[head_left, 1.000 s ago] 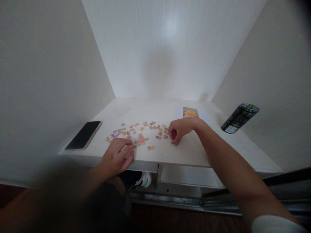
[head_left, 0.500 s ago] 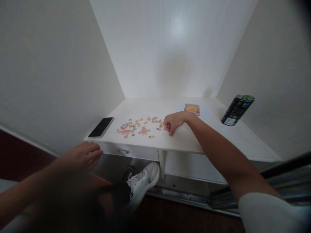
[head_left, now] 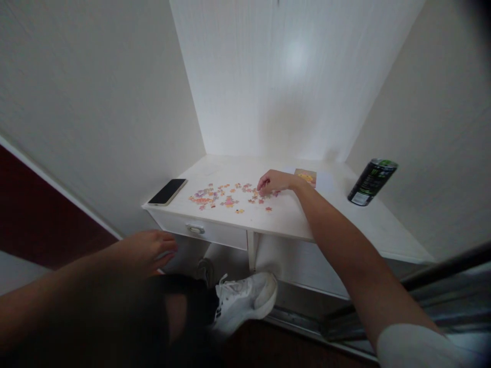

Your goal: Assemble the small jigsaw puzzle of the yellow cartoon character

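Small pink, orange and purple jigsaw puzzle pieces [head_left: 229, 202] lie scattered over the white desk top [head_left: 215, 171]; a few at the left look joined. My right hand [head_left: 276, 180] is over the right end of the pieces, thumb and fingers pinched together and pointing down. Whatever sits between those fingertips is hidden. One loose piece [head_left: 269, 208] lies just nearer to me than this hand. Below the desk's front edge, left of the drawer, my left hand [head_left: 155, 249] hangs in the air with loosely bent fingers apart, holding nothing.
A phone [head_left: 168, 192] lies at the desk's left edge. Behind my right wrist is a small picture card [head_left: 307, 177] on pale paper. A dark drink can [head_left: 372, 182] stands at the right. My white shoe [head_left: 247, 299] is below the drawer [head_left: 199, 229].
My right hand has shifted away from me, uncovering pieces that were beneath it, and its fist has loosened into a pinch. The view has tilted slightly; my foot appears farther right.
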`<state>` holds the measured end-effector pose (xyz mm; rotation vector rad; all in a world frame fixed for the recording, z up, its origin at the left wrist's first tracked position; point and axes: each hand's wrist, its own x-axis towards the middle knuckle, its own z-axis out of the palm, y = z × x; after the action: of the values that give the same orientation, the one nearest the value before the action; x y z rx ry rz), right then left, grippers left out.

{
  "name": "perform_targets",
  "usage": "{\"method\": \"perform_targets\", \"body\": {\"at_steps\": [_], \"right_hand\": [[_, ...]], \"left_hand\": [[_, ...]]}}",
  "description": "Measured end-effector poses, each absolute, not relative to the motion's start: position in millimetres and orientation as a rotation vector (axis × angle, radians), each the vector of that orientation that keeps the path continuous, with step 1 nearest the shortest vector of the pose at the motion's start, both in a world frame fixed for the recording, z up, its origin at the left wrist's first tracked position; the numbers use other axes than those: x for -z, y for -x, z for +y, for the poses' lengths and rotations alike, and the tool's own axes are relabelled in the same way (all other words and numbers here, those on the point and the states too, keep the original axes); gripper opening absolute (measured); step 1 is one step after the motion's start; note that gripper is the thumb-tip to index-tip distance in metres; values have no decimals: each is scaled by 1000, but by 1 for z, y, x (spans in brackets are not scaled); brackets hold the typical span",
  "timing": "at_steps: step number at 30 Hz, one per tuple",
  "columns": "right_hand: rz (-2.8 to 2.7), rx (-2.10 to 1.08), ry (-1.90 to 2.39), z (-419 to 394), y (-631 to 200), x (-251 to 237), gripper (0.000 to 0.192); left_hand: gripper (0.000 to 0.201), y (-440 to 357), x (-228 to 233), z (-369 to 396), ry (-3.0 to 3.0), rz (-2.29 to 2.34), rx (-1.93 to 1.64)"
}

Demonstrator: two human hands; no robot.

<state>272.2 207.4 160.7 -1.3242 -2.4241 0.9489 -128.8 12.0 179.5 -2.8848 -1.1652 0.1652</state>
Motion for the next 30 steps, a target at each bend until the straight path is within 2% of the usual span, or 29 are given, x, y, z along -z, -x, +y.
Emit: {"method": "perform_targets", "body": {"at_steps": [3, 7, 12, 14, 20, 25, 30], "right_hand": [[-2512, -942, 1299, 206, -261, -157, 39], [-2603, -876, 1228, 204, -251, -155, 36], [-2510, -871, 1283, 212, -262, -148, 32], [-2395, -795, 1363, 218, -270, -144, 30], [-2069, -456, 1588, 227, -282, -153, 35], [-2206, -456, 1733, 193, -265, -163, 32], [-2074, -376, 1814, 138, -243, -141, 29]], "left_hand": [[18, 91, -178, 11, 2948, -957, -352], [9, 40, -172, 1, 3047, -568, -291], [12, -3, -148, 5, 3160, -267, -79], [17, -15, -139, 14, 3174, -172, -24], [15, -35, -136, 43, 3224, 56, 158], [12, -37, -133, 56, 3217, 185, 273], [14, -45, -119, 65, 3164, 312, 351]]}}
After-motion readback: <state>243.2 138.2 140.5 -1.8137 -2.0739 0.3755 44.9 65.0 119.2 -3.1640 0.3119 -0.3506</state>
